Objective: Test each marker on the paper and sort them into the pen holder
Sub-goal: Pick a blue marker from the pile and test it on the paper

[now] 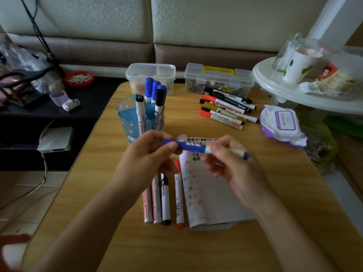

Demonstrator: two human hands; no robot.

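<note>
The left hand (149,152) has its fingers clamped on the cap of the blue marker (186,147) and the right hand (229,161) grips its barrel, a hold suited to pulling or pushing the cap. The marker hangs just above the paper (212,197), and the pen holder (137,118) stands just beyond the left fingers, handy for testing and sorting.

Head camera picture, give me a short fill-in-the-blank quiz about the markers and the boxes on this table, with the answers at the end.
1. The left hand and right hand hold a ___ marker over the paper.
2. The clear case behind the marker pile has a ___ handle.
3. The pen holder stands to the ___ of that pile.

Missing words: blue; yellow; left.
</note>
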